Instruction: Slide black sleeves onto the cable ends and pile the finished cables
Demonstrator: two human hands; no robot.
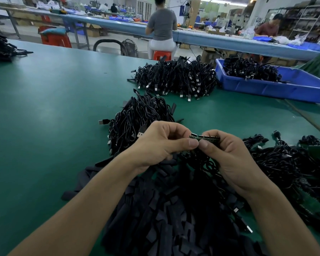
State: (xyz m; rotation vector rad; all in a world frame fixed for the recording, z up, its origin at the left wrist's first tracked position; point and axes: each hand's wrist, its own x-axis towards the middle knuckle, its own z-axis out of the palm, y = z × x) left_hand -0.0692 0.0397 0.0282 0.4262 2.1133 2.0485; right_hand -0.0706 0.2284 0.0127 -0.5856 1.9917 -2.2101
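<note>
Both hands meet above the green table (54, 111). My left hand (161, 143) and my right hand (227, 156) pinch a small green circuit-board strip (205, 138) between thumbs and fingers, with black cables (207, 163) hanging below it. A heap of flat black sleeves (170, 215) lies under my forearms. A pile of black cables (139, 119) sits just beyond my left hand. A larger pile of cables (177, 78) lies further back.
A blue bin (277, 85) with cables stands at the back right. More cables and green boards (292, 163) lie to the right. A dark cable heap (0, 47) sits at the far left. People work at benches beyond the table.
</note>
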